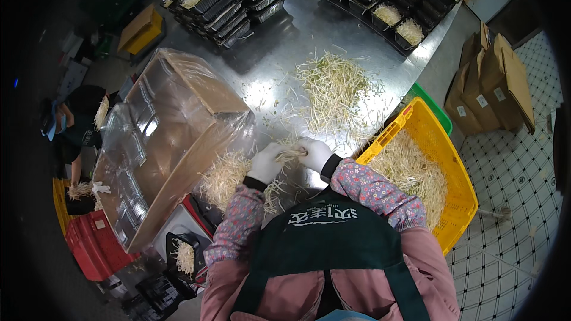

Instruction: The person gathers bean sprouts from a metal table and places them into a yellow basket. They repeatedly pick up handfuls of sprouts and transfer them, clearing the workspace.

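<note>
White gloves cover both my hands, which meet over the near part of the steel table (267, 60). Between them runs a small bundle of bean sprouts (290, 156). My left hand (267, 162) grips one end of it, and the fingers of my right hand (315, 154) pinch the other. Beside my left wrist lies a loose pile of pale sprouts (225, 180). A larger, greener heap of sprouts (334, 89) spreads over the table beyond my hands. To the right, a yellow plastic crate (461, 183) holds many more sprouts.
An open cardboard box (187, 178), lined with clear plastic, holds clear plastic trays at left. Stacked black trays of sprouts (214, 4) stand at the back left, with more black trays (388, 13) back right. One filled tray (182, 254) sits lower left. Another person (76, 120) works beyond the box.
</note>
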Demonstrator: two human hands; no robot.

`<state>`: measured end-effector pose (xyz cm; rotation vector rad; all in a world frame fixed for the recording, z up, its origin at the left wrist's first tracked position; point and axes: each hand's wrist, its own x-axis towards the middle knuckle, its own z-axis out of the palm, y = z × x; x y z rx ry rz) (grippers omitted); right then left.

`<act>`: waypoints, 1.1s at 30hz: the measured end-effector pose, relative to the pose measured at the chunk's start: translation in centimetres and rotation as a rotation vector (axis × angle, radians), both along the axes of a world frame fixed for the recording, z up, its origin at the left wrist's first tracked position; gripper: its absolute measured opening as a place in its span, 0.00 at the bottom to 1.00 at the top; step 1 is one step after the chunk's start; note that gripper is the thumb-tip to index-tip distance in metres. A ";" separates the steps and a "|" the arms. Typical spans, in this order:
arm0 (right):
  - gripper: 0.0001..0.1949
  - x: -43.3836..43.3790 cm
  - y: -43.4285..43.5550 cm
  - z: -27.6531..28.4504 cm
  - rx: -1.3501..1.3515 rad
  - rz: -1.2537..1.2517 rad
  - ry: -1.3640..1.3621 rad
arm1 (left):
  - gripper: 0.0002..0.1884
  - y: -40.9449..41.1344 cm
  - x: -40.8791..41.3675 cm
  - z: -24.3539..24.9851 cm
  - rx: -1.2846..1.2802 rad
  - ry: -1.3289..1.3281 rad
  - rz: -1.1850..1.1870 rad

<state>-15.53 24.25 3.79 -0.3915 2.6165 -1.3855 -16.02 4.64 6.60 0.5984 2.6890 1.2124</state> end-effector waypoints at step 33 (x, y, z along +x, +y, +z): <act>0.24 -7.5 15.4 -2.8 0.513 -0.262 -0.016 | 0.29 14.4 -12.1 -8.6 -0.105 0.208 -0.210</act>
